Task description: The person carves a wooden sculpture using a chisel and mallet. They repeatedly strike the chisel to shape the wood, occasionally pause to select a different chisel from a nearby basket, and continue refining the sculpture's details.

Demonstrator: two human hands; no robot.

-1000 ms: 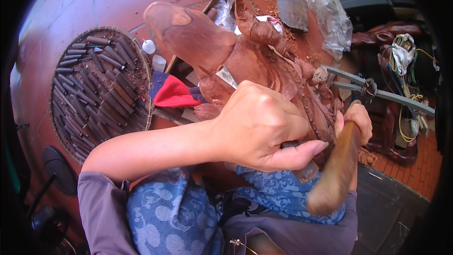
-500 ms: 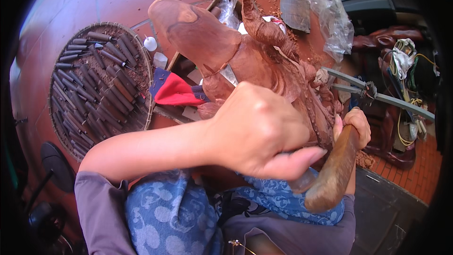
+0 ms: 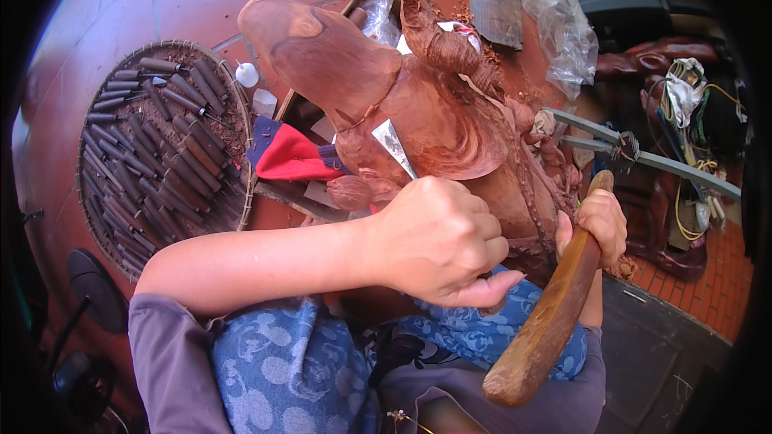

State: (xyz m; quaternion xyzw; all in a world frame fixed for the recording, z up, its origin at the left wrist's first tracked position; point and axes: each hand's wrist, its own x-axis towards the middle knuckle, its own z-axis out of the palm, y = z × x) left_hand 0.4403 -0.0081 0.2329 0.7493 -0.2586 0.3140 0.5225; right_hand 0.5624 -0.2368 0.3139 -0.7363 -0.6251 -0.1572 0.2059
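Note:
My left hand (image 3: 438, 237) is a closed fist around a chisel. The chisel's flat, flared steel blade (image 3: 392, 145) points away from me over the carving; whether its edge touches the wood I cannot tell. Most of the handle is hidden in the fist. At the right, my right hand (image 3: 601, 225) grips a wooden mallet (image 3: 547, 325) shaped like a club, whose thick end hangs low over my lap, apart from the chisel. Before me lies a large reddish-brown wood carving (image 3: 458, 120), with a smooth rounded end at the far left and rough, detailed carving at the right.
On the left, a round woven tray (image 3: 83, 185) holds many dark-handled carving tools. Next to the carving lie a red and navy cloth (image 3: 297, 153) and a small white bottle (image 3: 247, 75). Grey metal bars (image 3: 675, 170) jut in from the right; clear plastic (image 3: 567, 48) lies beyond.
The mallet's thick end has moved down and left, away from the chisel's handle end. My left hand has shifted slightly left, and more of the chisel blade shows.

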